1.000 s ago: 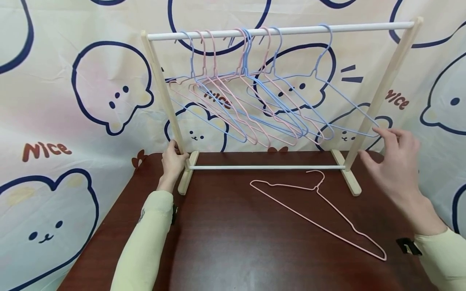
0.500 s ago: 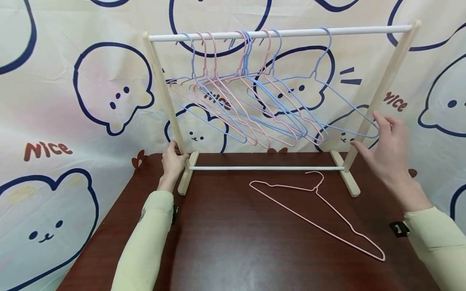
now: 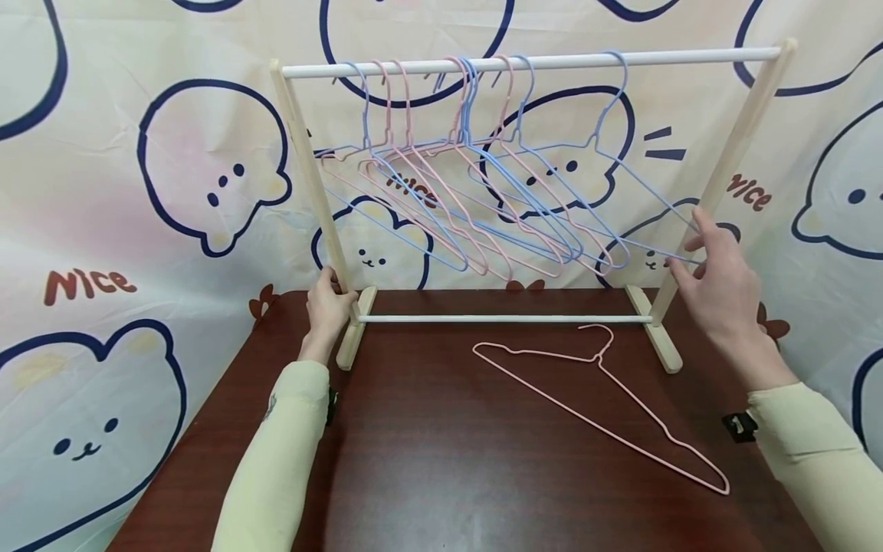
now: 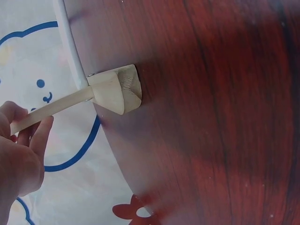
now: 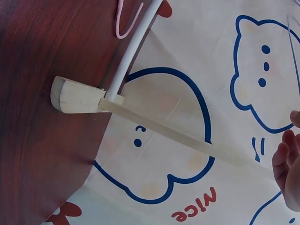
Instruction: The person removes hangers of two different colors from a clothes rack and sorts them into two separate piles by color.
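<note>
A small wooden clothes rack (image 3: pixel 748 130) stands on the table, with pale uprights and white rods. My left hand (image 3: pixel 328 307) grips the lower part of its left upright, and the left wrist view shows the left thumb and fingers (image 4: pixel 44 136) round that upright. At the right upright, my right hand (image 3: pixel 720 280) has its fingers curled round the wood, partly hiding the grip. The blue hanger (image 3: pixel 638 175) farthest right has its end behind this hand. Several pink and blue hangers (image 3: pixel 407 107) hang along the top rod. One pink hanger (image 3: pixel 552 399) lies on the table.
The dark brown table (image 3: pixel 428 475) ends just behind the rack. A patterned cloth (image 3: pixel 193 46) with cartoon outlines covers the wall behind and at the sides. A white lower rod (image 3: pixel 503 318) links the rack's feet.
My right hand has moved left from the blue hanger's end to the right upright, and its fingers have closed in. The left hand stays at its upright.
</note>
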Demonstrator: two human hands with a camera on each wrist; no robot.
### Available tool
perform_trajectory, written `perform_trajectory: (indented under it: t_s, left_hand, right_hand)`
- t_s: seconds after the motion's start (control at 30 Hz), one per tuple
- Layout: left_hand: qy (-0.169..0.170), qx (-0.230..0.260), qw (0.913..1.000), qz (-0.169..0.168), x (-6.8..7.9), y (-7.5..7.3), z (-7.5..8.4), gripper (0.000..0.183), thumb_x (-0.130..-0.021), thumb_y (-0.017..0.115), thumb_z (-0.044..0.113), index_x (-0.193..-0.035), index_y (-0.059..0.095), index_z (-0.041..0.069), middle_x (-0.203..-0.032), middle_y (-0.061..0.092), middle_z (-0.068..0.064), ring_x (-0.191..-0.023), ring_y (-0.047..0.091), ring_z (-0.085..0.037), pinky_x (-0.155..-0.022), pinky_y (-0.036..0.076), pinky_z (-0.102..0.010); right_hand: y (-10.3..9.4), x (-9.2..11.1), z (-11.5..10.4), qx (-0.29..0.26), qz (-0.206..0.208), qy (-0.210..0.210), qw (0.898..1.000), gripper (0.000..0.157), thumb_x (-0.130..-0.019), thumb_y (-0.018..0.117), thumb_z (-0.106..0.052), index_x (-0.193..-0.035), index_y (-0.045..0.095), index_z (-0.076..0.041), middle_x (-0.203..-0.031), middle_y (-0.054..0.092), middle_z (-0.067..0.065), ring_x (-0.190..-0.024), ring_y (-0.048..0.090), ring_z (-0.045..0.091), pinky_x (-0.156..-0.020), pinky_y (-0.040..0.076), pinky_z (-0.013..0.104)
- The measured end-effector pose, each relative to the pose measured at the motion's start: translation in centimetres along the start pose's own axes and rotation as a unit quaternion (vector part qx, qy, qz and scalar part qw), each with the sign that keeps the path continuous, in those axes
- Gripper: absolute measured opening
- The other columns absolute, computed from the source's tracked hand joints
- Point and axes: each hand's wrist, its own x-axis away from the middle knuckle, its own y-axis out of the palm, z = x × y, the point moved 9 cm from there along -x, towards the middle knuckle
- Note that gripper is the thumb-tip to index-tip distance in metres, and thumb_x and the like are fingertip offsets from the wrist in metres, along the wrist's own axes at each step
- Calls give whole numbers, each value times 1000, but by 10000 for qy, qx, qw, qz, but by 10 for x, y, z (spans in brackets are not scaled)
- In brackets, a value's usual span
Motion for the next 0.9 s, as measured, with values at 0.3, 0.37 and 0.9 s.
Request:
perform_trajectory:
  t_s: [0.3,0.37,0.9]
  left_hand:
    - [-12,-31,10000,-70,0,2,-2,28,-90,63,10,-115,51,5,-110,67,-21,-98,66,-40,-84,56,-52]
    - [-9,-21,10000,-77,0,3,-2,28,-90,63,9,-115,51,4,-110,67,-22,-99,66,-40,-83,57,-52]
    - [155,146,9998,-31,1,0,-4,23,-90,62,8,-110,52,4,-102,66,-19,-95,67,-38,-79,58,-49]
  right_hand:
    - [-13,8,-3,-39,705,-369,9968,63,-85,75,-6,-143,52,-15,-91,63,17,-60,49,19,-56,27,10]
    - [-15,9,-3,-75,799,-331,9962,62,-85,76,-7,-142,53,-14,-90,63,17,-61,46,6,-56,27,10]
    - [-48,25,-19,-1278,1320,323,9824,64,-79,76,8,-138,58,-8,-87,51,-19,-68,41,-19,-67,33,-3]
